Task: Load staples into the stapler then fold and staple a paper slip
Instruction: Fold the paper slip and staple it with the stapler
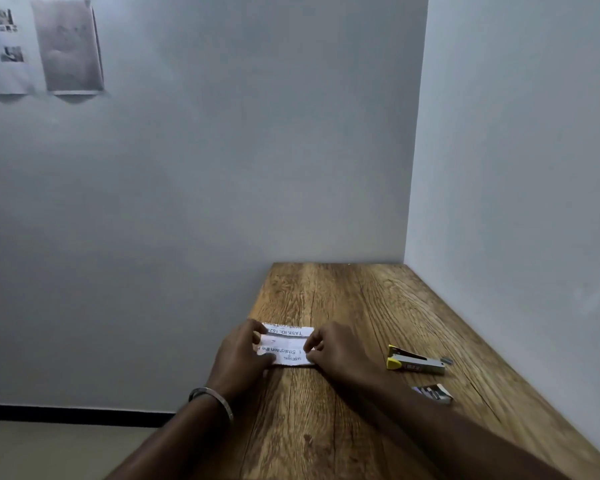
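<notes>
A white printed paper slip (286, 346) lies on the wooden table (343, 427), partly folded over itself. My left hand (241, 356) pinches its left end and my right hand (333, 355) pinches its right end, both pressing it against the table. To the right lies a small grey stapler (418, 362) with a yellow end, flat on the table and apart from both hands. Nearer to me sits a small staple box (433, 393).
The table stands in a corner, with a white wall (516, 202) along its right edge and another behind it. Its left edge drops to the floor (49, 452). Printed sheets (42, 46) hang on the far wall at upper left.
</notes>
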`<state>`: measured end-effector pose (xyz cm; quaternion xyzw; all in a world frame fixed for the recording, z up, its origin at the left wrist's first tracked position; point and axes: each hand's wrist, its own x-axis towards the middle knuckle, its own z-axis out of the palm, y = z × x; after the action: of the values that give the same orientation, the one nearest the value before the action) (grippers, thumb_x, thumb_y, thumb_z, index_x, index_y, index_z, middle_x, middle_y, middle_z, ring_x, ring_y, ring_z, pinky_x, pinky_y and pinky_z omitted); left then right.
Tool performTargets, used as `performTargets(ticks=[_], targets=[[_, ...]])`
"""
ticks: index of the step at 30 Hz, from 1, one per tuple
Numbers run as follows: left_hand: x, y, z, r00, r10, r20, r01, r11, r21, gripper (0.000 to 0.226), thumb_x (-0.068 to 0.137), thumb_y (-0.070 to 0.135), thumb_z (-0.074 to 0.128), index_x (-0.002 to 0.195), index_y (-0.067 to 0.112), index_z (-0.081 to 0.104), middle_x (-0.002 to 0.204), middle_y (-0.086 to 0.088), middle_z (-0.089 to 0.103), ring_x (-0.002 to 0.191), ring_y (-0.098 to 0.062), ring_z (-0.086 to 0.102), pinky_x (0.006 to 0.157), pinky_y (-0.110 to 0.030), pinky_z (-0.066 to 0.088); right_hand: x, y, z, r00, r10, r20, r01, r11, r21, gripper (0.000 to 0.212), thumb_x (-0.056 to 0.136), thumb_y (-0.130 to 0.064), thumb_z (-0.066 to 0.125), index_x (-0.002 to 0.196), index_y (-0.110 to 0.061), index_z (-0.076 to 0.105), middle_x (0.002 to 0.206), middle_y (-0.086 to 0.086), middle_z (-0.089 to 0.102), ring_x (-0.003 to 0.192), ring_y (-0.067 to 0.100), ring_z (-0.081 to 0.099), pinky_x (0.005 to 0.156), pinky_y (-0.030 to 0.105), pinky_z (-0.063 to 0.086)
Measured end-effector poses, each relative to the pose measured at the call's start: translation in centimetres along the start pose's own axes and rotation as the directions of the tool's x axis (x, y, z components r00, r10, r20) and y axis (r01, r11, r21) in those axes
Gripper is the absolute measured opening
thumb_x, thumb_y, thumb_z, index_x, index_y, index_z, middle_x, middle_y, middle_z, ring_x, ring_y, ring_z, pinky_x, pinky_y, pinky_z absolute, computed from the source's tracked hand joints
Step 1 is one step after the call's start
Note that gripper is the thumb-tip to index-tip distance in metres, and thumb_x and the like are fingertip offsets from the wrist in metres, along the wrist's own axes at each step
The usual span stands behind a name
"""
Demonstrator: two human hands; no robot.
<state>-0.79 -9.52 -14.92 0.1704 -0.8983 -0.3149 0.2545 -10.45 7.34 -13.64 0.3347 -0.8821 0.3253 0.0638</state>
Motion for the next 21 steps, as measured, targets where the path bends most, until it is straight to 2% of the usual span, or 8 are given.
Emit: performTargets(ticks=[3,6,10,13,16,19,21], targets=[[-0.1,-0.2,0.4,0.993,0.120,0.002,-0.118,0.973,0.197,0.019,0.082,0.030,0.072,0.098,0.031,0.063,0.110,0.009,0.055,0.091,-0.010,0.057,0.074,-0.026,0.050,-0.3,0.2,0.3,0.991,-0.130,0.031,0.132,0.986,-0.104,0.011,0.085,-0.014,0.071,0.093,-0.015,0.079,0.107,0.001,0.069,0.093,0.010,0.063,0.078,0.022,0.052],[0.1,-0.4,0.4,0.988,0.145,0.049,-0.153,0.950,0.273,0.010,0.087,0.034,0.067,0.095,0.029,0.068,0.112,0.010,0.054,0.097,-0.010,0.058,0.079,-0.027,0.051,-0.7,0.5,0.5,0.971,-0.232,0.051,0.238,0.950,-0.201,0.011,0.088,-0.014,0.068,0.088,-0.015,0.079,0.102,0.001,0.070,0.092,0.015,0.065,0.080,0.033,0.056],[0.2,-0.1,0.7,0.974,0.205,0.094,-0.226,0.883,0.412,0.016,0.094,0.030,0.056,0.096,0.021,0.070,0.110,0.006,0.063,0.094,-0.015,0.061,0.073,-0.026,0.049,-1.3,0.6,0.3,0.951,-0.298,0.078,0.307,0.888,-0.343,0.016,0.093,-0.016,0.058,0.090,-0.015,0.074,0.098,0.004,0.070,0.088,0.020,0.065,0.078,0.038,0.055],[0.1,-0.2,1.1,0.953,0.251,0.169,-0.302,0.757,0.580,0.026,0.096,0.023,0.045,0.097,0.017,0.069,0.106,0.000,0.068,0.091,-0.022,0.065,0.074,-0.035,0.052,-1.7,0.6,0.4,0.920,-0.343,0.191,0.391,0.764,-0.513,0.017,0.095,-0.013,0.052,0.095,-0.011,0.069,0.096,0.008,0.068,0.087,0.025,0.065,0.077,0.042,0.055],[0.5,-0.6,1.5,0.931,0.273,0.243,-0.365,0.664,0.653,0.031,0.096,0.019,0.037,0.100,0.019,0.068,0.105,0.000,0.070,0.094,-0.022,0.066,0.080,-0.036,0.051,-1.2,0.5,0.4,0.919,-0.285,0.273,0.393,0.721,-0.571,0.021,0.097,-0.019,0.048,0.107,-0.011,0.065,0.102,0.008,0.068,0.092,0.025,0.064,0.082,0.043,0.054],[1.6,-1.0,1.9,0.924,0.266,0.275,-0.382,0.677,0.629,0.032,0.100,0.027,0.031,0.106,0.021,0.062,0.115,0.003,0.067,0.103,-0.020,0.062,0.088,-0.036,0.046,0.6,0.2,0.3,0.930,-0.150,0.334,0.326,0.757,-0.566,0.044,0.097,-0.036,0.038,0.128,-0.012,0.057,0.124,0.010,0.065,0.111,0.027,0.058,0.096,0.049,0.046],[2.9,-1.2,2.3,0.929,0.231,0.289,-0.366,0.688,0.627,0.036,0.101,0.035,0.025,0.109,0.021,0.058,0.118,0.003,0.064,0.105,-0.020,0.060,0.091,-0.039,0.043,2.1,0.3,0.6,0.928,-0.044,0.371,0.262,0.786,-0.560,0.059,0.094,-0.046,0.031,0.139,-0.012,0.049,0.141,0.010,0.056,0.128,0.031,0.047,0.106,0.053,0.037]])
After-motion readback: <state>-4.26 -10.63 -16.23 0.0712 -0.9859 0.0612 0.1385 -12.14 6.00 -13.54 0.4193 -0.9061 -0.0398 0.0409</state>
